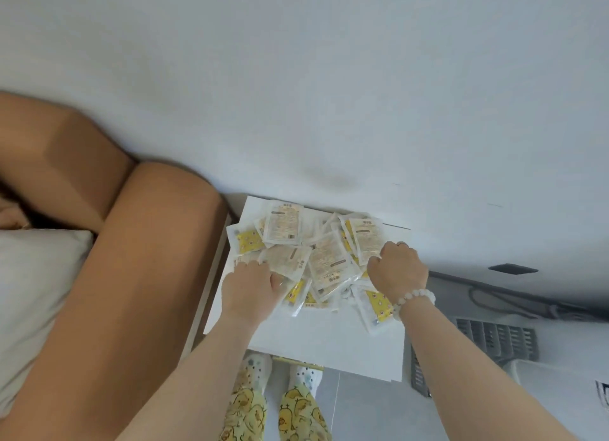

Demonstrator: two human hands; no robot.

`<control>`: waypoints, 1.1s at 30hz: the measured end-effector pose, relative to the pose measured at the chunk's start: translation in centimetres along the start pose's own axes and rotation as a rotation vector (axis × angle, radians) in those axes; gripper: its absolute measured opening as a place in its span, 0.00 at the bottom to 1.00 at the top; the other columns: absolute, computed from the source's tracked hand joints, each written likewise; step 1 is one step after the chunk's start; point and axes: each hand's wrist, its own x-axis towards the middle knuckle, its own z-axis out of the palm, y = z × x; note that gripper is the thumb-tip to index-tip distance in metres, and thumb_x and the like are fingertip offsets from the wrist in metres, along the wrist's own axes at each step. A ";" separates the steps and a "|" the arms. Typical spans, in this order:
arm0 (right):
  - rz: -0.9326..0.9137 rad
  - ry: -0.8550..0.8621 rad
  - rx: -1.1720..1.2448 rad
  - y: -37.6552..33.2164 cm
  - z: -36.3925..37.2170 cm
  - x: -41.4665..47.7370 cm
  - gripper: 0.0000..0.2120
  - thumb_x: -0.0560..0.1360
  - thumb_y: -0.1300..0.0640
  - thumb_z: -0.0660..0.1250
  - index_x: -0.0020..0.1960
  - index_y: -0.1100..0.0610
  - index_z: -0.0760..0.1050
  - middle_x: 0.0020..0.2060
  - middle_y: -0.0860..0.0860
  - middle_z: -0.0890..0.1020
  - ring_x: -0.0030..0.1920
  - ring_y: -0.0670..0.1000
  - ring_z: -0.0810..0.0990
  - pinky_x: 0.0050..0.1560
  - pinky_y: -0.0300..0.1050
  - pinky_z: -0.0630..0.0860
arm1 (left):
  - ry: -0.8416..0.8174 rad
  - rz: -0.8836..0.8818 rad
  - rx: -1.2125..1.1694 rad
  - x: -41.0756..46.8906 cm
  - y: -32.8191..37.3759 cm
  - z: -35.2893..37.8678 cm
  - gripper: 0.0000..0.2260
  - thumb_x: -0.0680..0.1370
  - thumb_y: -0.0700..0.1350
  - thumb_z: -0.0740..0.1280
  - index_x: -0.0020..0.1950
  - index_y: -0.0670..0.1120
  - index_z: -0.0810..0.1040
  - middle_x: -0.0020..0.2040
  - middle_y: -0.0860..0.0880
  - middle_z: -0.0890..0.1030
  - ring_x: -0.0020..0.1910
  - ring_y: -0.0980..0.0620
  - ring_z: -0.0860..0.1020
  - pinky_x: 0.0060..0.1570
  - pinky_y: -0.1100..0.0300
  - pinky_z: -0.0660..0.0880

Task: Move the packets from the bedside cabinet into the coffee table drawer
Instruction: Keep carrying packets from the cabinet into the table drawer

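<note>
I read this as the gathering step: the loose heap of clear plastic packets [324,259] with yellow and beige printed faces lies on the flat white bedside cabinet [329,341]. The left hand [253,289] curls onto the heap's left edge, thumb pinching a packet; the right hand [397,271] is clenched around packets at its right edge. Next I'd squeeze inward and lift without spilling; the drawer is out of view.

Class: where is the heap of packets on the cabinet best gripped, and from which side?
Likely at both flanks of the heap of packets, from the front, left hand and right hand pressing inward: the flat packets overlap loosely, so one hand may scatter them.
</note>
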 end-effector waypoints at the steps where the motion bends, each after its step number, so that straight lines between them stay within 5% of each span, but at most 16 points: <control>1: -0.001 -0.020 -0.011 -0.3 0.8 0.5 0.14 0.77 0.55 0.56 0.58 0.60 0.74 0.53 0.54 0.75 0.54 0.54 0.74 0.44 0.44 0.69 | -0.014 -0.007 -0.011 0.5 -0.1 0.7 0.13 0.81 0.49 0.51 0.42 0.46 0.68 0.42 0.50 0.74 0.48 0.49 0.75 0.37 0.59 0.64; 9: 0.121 -0.089 -0.101 -1.3 7.8 6.9 0.24 0.77 0.47 0.59 0.68 0.59 0.64 0.64 0.57 0.68 0.62 0.57 0.69 0.51 0.48 0.71 | -0.092 0.015 -0.032 6.1 -0.9 8.2 0.17 0.79 0.52 0.56 0.65 0.46 0.67 0.60 0.50 0.71 0.56 0.49 0.71 0.49 0.59 0.68; 15: 0.255 -0.103 -0.037 -3.3 10.3 12.2 0.32 0.75 0.41 0.60 0.72 0.58 0.59 0.67 0.59 0.66 0.64 0.61 0.67 0.57 0.52 0.68 | -0.273 0.015 -0.122 8.1 -1.9 12.9 0.36 0.76 0.56 0.61 0.77 0.47 0.46 0.77 0.47 0.49 0.76 0.44 0.50 0.73 0.51 0.55; 20: 0.280 -0.158 0.014 -3.0 11.5 13.5 0.31 0.74 0.37 0.57 0.70 0.56 0.63 0.61 0.58 0.73 0.60 0.61 0.73 0.58 0.52 0.68 | -0.281 0.005 -0.109 8.2 -1.5 13.8 0.43 0.73 0.54 0.65 0.77 0.46 0.40 0.78 0.46 0.44 0.76 0.42 0.45 0.73 0.49 0.52; 24: 0.182 -0.180 -0.004 -1.9 11.4 14.0 0.28 0.76 0.38 0.55 0.66 0.57 0.67 0.53 0.57 0.77 0.54 0.60 0.76 0.49 0.49 0.70 | -0.344 0.080 -0.017 8.5 -2.1 13.5 0.49 0.72 0.53 0.70 0.76 0.45 0.36 0.78 0.46 0.41 0.76 0.41 0.44 0.73 0.48 0.51; 30: 0.136 -0.188 0.080 -1.1 10.9 13.9 0.24 0.78 0.38 0.52 0.59 0.57 0.69 0.44 0.54 0.77 0.44 0.57 0.73 0.43 0.46 0.68 | -0.368 0.197 0.038 9.3 -3.1 12.6 0.44 0.75 0.44 0.68 0.77 0.45 0.38 0.78 0.46 0.44 0.76 0.42 0.48 0.65 0.53 0.68; 33: 0.115 -0.162 0.136 -0.5 10.6 13.6 0.21 0.79 0.39 0.51 0.51 0.56 0.69 0.41 0.55 0.78 0.41 0.57 0.72 0.41 0.46 0.66 | -0.369 0.250 0.052 10.3 -3.8 12.3 0.40 0.76 0.50 0.68 0.78 0.47 0.44 0.78 0.47 0.50 0.74 0.44 0.56 0.61 0.53 0.71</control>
